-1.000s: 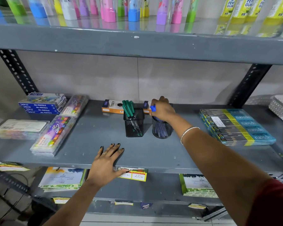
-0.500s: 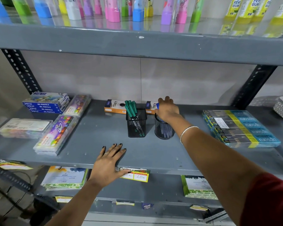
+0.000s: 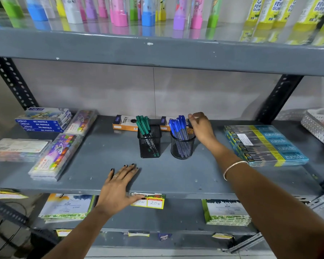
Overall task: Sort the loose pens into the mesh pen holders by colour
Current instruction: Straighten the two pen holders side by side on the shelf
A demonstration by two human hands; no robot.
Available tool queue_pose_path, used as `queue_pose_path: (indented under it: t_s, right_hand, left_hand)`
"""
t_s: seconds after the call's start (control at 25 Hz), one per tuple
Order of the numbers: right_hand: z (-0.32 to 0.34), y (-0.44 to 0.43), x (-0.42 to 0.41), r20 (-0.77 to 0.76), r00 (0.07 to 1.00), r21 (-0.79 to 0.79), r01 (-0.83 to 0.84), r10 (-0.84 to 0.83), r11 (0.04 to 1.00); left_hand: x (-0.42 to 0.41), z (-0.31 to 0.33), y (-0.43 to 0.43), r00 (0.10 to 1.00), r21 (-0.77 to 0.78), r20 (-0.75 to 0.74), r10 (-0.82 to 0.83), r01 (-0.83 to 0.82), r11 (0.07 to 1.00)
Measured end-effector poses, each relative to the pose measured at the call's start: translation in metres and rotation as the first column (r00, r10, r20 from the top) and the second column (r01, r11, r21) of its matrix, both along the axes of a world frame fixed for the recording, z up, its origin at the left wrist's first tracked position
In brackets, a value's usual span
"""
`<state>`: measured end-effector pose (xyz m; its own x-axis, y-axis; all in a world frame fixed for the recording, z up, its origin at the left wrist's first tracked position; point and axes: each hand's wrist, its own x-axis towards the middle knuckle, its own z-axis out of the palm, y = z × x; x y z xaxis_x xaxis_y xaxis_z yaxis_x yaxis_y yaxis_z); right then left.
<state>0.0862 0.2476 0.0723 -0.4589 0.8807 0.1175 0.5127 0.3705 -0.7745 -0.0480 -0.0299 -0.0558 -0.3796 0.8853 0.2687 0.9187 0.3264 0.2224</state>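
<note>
Two black mesh holders stand side by side at the middle of the grey shelf [image 3: 176, 176]. The square holder [image 3: 149, 144] on the left contains several green pens [image 3: 143, 125]. The round holder [image 3: 182, 147] on the right contains several blue pens [image 3: 178, 126]. My right hand [image 3: 201, 126] hovers just right of the blue pens' tops, fingers loosely apart, holding nothing. My left hand [image 3: 120, 186] lies flat and spread on the shelf's front edge, in front of the holders. No loose pens are visible on the shelf.
Orange pencil boxes [image 3: 124, 124] lie behind the holders. Oil pastel boxes [image 3: 43, 120] and clear crayon cases [image 3: 56, 156] fill the left. A stack of blue-yellow packs [image 3: 266, 144] sits right, a white basket [image 3: 320, 126] beyond it. Notebooks lie on the shelf below.
My right hand let go of the blue pens in the round holder and drew back to the right, uncovering them. My left hand stayed flat on the shelf edge.
</note>
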Motion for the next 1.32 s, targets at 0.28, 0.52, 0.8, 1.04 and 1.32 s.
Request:
queue_pose_path:
  t_s: [0.28,0.52,0.8,1.04,1.32]
  right_hand:
    - [-0.042,-0.018,0.019,-0.058,0.99,-0.096,-0.137,0.132,0.986]
    - [-0.061,-0.02,0.01,-0.106,0.991,-0.137,-0.091,0.076,0.986]
    - [-0.051,-0.029,0.015,-0.107,0.994,-0.069,-0.027,0.019,0.997]
    - [-0.045,-0.05,0.037,-0.117,0.993,-0.068,0.009,-0.017,0.998]
    - [-0.038,-0.085,0.076,-0.138,0.99,-0.062,0.019,-0.027,0.998]
  left_hand:
    - [0.002,0.048,0.057,0.789,0.254,0.614,0.027,-0.229,0.94]
    - [-0.03,0.061,0.114,0.533,0.225,0.846,-0.012,-0.337,0.914]
    - [-0.029,0.068,0.124,0.433,0.204,0.898,-0.07,-0.272,0.94]
    - [-0.007,0.071,0.106,0.448,0.212,0.89,-0.091,-0.229,0.95]
    - [0.027,0.075,0.078,0.487,0.209,0.868,-0.101,-0.172,0.963]
